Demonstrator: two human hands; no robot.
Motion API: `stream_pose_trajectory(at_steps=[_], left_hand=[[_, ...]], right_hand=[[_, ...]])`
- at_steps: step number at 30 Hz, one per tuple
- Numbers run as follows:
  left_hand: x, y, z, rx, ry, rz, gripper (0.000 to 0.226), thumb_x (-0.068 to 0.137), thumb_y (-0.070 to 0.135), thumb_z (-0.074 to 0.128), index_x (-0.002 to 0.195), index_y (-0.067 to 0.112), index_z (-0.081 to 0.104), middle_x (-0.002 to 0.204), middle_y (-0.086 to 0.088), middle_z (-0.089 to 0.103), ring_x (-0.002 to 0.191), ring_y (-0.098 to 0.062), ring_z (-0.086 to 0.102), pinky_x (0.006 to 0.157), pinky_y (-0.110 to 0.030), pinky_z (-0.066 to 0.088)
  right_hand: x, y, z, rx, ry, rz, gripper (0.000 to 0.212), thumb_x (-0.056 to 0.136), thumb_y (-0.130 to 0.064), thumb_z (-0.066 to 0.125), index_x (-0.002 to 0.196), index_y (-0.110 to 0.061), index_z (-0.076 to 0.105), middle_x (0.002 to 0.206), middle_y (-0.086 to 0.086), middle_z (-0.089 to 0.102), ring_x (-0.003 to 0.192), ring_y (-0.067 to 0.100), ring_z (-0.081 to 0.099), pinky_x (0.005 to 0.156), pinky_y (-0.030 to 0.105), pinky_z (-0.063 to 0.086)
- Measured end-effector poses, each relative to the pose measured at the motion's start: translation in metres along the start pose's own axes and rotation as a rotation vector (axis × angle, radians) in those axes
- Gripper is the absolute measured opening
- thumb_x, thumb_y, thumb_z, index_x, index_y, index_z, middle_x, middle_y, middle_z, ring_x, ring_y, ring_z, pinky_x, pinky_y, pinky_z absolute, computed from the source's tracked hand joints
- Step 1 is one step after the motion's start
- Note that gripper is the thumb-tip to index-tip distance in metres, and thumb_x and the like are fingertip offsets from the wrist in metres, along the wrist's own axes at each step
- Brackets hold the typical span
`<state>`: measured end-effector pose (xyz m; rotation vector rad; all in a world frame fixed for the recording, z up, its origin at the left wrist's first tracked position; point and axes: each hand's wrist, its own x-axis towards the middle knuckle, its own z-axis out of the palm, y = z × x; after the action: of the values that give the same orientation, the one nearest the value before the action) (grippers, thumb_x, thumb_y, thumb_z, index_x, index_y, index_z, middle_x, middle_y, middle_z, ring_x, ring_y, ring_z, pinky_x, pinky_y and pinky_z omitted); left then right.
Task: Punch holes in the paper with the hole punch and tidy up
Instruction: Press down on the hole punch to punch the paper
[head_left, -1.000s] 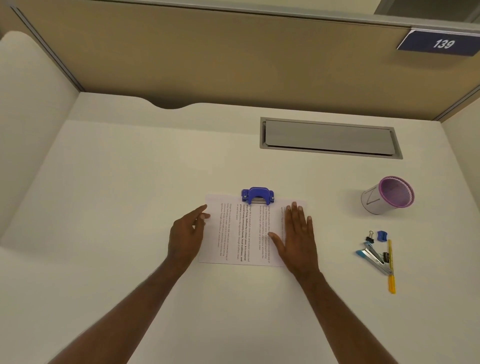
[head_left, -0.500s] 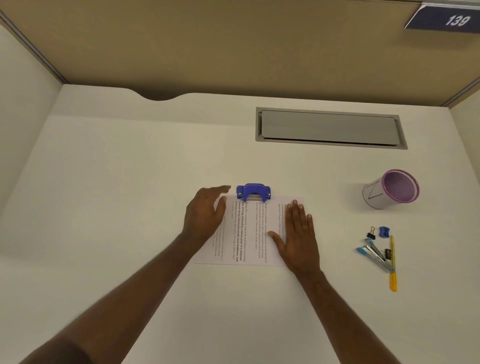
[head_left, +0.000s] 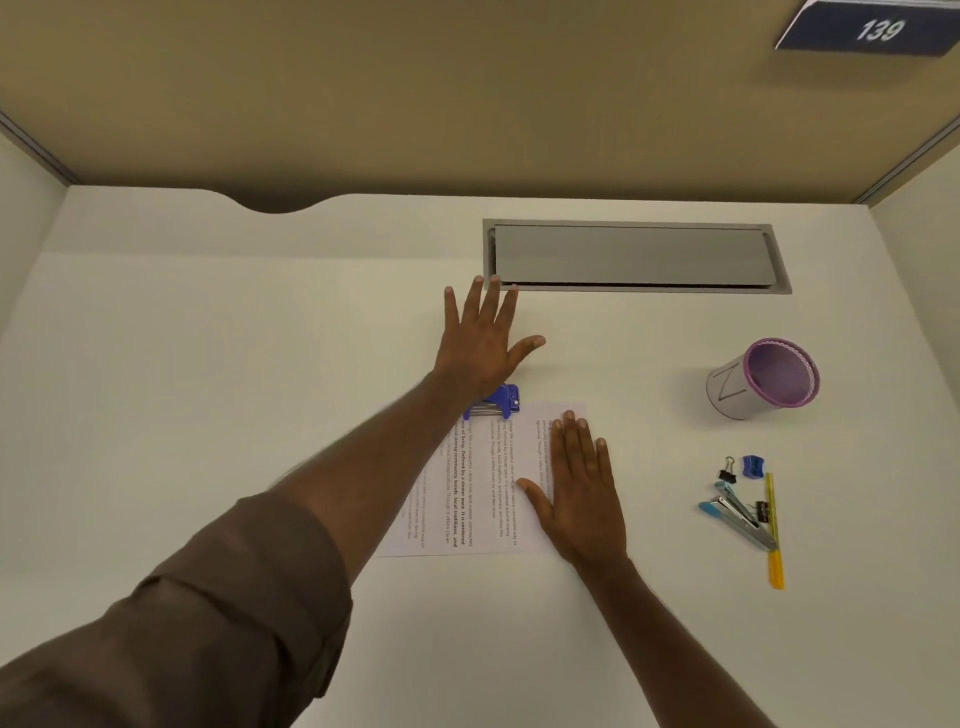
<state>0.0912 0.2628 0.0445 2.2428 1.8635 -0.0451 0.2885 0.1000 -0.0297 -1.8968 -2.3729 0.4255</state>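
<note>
A printed sheet of paper lies on the white desk, its far edge pushed into a blue hole punch. My left hand is spread flat with fingers apart, its heel over the punch and its fingers reaching beyond it; the hand and forearm hide the punch's left part. Whether the palm touches the punch I cannot tell. My right hand lies flat on the right side of the paper, fingers together, holding nothing.
A grey cable hatch is set in the desk behind the punch. At the right stand a purple-rimmed pen cup, a binder clip, a blue sharpener, a stapler and a yellow pen.
My left hand left the paper's left edge, moved right and forward, and now hovers spread over the punch. My right hand has stayed flat on the paper.
</note>
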Motion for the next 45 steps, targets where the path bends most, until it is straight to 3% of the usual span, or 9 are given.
stream_pose_trajectory(at_steps=[11, 16, 28, 34, 39, 45], left_hand=[[0.013, -0.003, 0.028, 0.020, -0.037, 0.017, 0.111, 0.072, 0.083, -0.027, 0.162, 0.022, -0.003, 0.171, -0.009, -0.006, 0.158, -0.031, -0.007, 0.123, -0.064, -0.006], [0.014, -0.006, 0.036, 0.004, -0.011, 0.027, 0.099, 0.082, 0.081, -0.013, 0.162, 0.024, -0.001, 0.171, -0.008, -0.006, 0.158, -0.030, -0.007, 0.121, -0.063, -0.010], [0.020, -0.008, 0.045, -0.027, -0.037, 0.007, 0.094, 0.087, 0.078, -0.003, 0.162, 0.022, -0.002, 0.171, -0.007, -0.008, 0.158, -0.028, -0.009, 0.123, -0.066, -0.005], [0.021, -0.009, 0.049, -0.036, -0.038, 0.014, 0.090, 0.093, 0.077, 0.008, 0.163, 0.022, -0.002, 0.171, -0.006, -0.012, 0.158, -0.028, -0.012, 0.122, -0.067, -0.003], [0.021, -0.008, 0.049, -0.025, -0.028, 0.008, 0.090, 0.093, 0.077, 0.009, 0.162, 0.021, -0.003, 0.171, -0.006, -0.012, 0.158, -0.027, -0.012, 0.123, -0.066, -0.003], [0.021, -0.008, 0.050, -0.028, -0.011, -0.003, 0.097, 0.085, 0.079, -0.006, 0.162, 0.021, -0.003, 0.171, -0.006, -0.011, 0.158, -0.028, -0.011, 0.123, -0.066, -0.001]], right_hand=[[0.000, -0.001, 0.001, -0.016, 0.013, 0.005, 0.086, 0.100, -0.065, 0.032, 0.161, -0.015, -0.003, 0.170, 0.006, -0.003, 0.157, 0.020, -0.004, 0.126, 0.044, 0.005], [0.000, 0.000, 0.003, -0.015, 0.014, 0.000, 0.086, 0.100, -0.066, 0.029, 0.161, -0.015, -0.002, 0.170, 0.006, -0.003, 0.157, 0.021, -0.003, 0.126, 0.044, 0.006], [-0.001, 0.000, 0.002, -0.008, 0.034, -0.004, 0.084, 0.100, -0.064, 0.030, 0.161, -0.013, 0.002, 0.170, 0.006, -0.001, 0.157, 0.021, -0.001, 0.128, 0.045, 0.007], [0.000, 0.000, 0.005, -0.014, 0.030, 0.001, 0.085, 0.100, -0.065, 0.032, 0.161, -0.013, 0.002, 0.170, 0.005, -0.001, 0.157, 0.022, -0.002, 0.128, 0.042, 0.000], [0.000, 0.001, 0.005, -0.011, 0.041, 0.001, 0.085, 0.099, -0.064, 0.033, 0.161, -0.014, 0.003, 0.170, 0.004, -0.001, 0.157, 0.022, -0.001, 0.127, 0.042, 0.001], [-0.001, 0.000, 0.003, -0.011, 0.047, 0.001, 0.084, 0.100, -0.063, 0.034, 0.161, -0.013, 0.003, 0.170, 0.005, 0.000, 0.157, 0.021, -0.001, 0.127, 0.048, 0.013]])
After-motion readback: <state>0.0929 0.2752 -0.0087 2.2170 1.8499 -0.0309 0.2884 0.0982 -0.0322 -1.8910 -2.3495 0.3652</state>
